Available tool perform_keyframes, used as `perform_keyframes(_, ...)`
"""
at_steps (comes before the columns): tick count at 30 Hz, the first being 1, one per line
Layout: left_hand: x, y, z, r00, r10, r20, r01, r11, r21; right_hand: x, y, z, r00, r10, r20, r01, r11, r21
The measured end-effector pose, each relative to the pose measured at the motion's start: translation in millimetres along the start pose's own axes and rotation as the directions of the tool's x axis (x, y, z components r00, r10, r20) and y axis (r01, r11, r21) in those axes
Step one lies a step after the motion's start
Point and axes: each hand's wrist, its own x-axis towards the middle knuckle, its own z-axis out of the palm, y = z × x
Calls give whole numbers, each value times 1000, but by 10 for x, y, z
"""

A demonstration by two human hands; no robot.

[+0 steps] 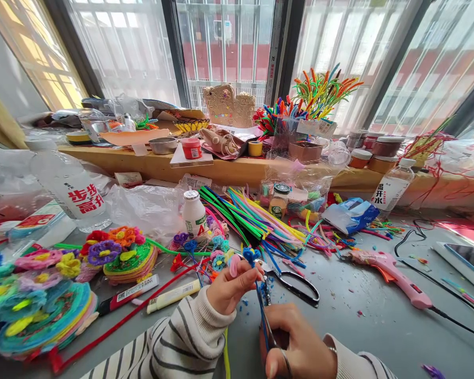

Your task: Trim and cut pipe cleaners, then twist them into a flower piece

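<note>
My left hand [231, 287] is closed in a pinch on a small blue pipe-cleaner flower [252, 256] with a blue stem running down toward my right hand. My right hand [296, 342] is closed around a small metal tool [267, 295], seemingly pliers or snips, whose tip sits against the blue stem just below the flower. Tiny blue fuzz bits lie on the grey table [359, 321] under both hands. Black-handled scissors [296, 284] lie just beyond my hands.
A pink glue gun [387, 271] with its cable lies at right. A heap of coloured pipe cleaners [256, 218], a small white bottle [193, 213], finished flower discs [43, 310] at left, glue sticks [174, 295], a large water bottle [69, 187] and a cluttered wooden sill [229, 168] surround me.
</note>
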Motion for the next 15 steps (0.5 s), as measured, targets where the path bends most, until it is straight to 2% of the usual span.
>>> perform_keyframes(4,13,-13,-14,1000,5,-19,-4,1000,19,6,8,10,1000,9,-17,-8,999,32)
perform_keyframes(8,19,-17,-16,998,22,-52,-20,999,46,8,9,20,996,20,-83,-17,999,27)
perform_keyframes(15,20,-11,-7,994,28,-103,-25,999,32,13,101,75,981,-44,-189,37,998,-41)
